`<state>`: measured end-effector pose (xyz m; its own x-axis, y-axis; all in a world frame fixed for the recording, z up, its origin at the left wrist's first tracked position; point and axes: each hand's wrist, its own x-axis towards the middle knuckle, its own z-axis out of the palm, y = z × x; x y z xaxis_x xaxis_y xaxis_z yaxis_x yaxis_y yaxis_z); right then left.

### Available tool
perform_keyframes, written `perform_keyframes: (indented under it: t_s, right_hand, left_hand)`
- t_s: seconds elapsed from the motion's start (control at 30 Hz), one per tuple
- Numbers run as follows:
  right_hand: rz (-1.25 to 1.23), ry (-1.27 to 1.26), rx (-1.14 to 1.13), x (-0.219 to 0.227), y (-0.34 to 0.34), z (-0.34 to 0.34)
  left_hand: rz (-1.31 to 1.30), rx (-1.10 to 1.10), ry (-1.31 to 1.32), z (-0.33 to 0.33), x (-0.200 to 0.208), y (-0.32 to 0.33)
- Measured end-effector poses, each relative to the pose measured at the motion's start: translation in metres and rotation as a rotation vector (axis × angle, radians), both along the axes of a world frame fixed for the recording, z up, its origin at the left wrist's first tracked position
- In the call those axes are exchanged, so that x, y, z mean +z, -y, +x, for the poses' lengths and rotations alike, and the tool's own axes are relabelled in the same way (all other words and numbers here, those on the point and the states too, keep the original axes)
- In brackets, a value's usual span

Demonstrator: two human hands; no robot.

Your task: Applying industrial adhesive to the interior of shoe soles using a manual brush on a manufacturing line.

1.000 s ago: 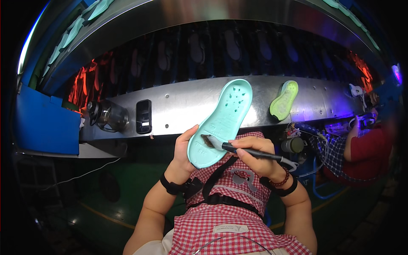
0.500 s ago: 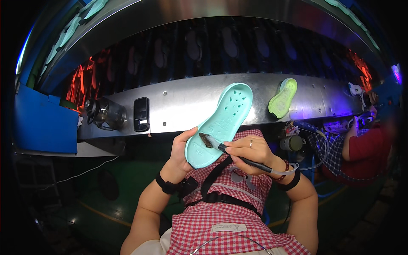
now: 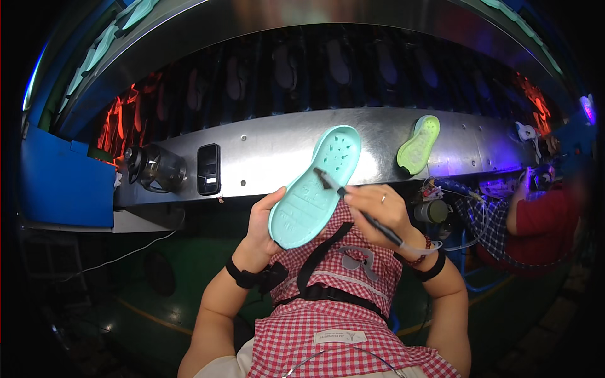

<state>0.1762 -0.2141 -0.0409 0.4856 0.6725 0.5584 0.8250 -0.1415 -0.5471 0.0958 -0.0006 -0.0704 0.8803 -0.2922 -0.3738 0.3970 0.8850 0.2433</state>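
My left hand [image 3: 258,227] grips a light turquoise shoe sole [image 3: 302,208] by its heel end, thumb over the edge. The sole tilts up to the right, its hollow side facing me, with a cluster of small raised marks near the toe. In my right hand [image 3: 381,214] is a brush [image 3: 383,232] with a black handle and a thin clear tube trailing from its back end. Its dark bristles lie against the middle of the sole's inner face. My right fingers are closed round the handle near the brush head.
A metal ledge [image 3: 265,138] crosses in front, carrying a phone [image 3: 208,170], a glass jug [image 3: 157,169] and a yellow-green sole [image 3: 419,146]. Behind it runs a dark line of soles under red and violet glow. A co-worker in red sleeves [image 3: 545,217] sits at the right.
The brush has moved up from the heel area to the middle of the sole. My left hand has shifted the sole slightly left.
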Motion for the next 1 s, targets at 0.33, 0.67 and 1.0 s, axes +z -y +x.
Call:
perform_keyframes:
  t_s: [0.33,0.67,1.0]
  right_hand:
    - [0.122,-0.315,-0.345,-0.043,-0.039,0.017]
    - [0.17,-0.504,-0.136,-0.032,-0.044,-0.024]
    - [1.188,-1.358,0.185,-0.008,0.035,0.019]
  left_hand:
    - [0.124,0.125,-0.056,0.005,-0.014,0.023]
    - [0.156,0.173,-0.027,0.014,-0.039,0.0]
    - [0.289,0.142,0.264,0.013,0.026,-0.032]
